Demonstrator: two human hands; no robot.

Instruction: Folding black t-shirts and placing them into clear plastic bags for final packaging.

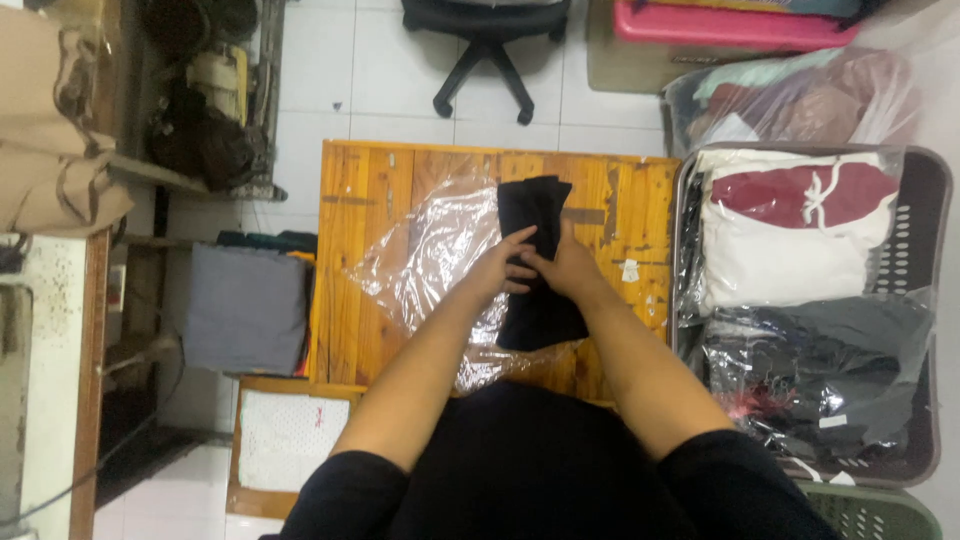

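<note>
both hands — left hand (505, 262) and right hand (562, 268) — grasp the black cloth (535, 215) over a clear bag (425, 262); basket (935, 300) at three o'clock.

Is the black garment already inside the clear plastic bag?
No: the folded black garment lies on top of the clear plastic bag, with the left hand and right hand pressing on it.

A grey basket (925, 300) is sitting just right of the wooden table (365, 250), holding bagged clothes, white-and-maroon (790, 235) above dark ones (815, 385). A black office chair (487, 45) is standing on the white tiled floor (330, 70), near a pink bin (730, 25).
</note>
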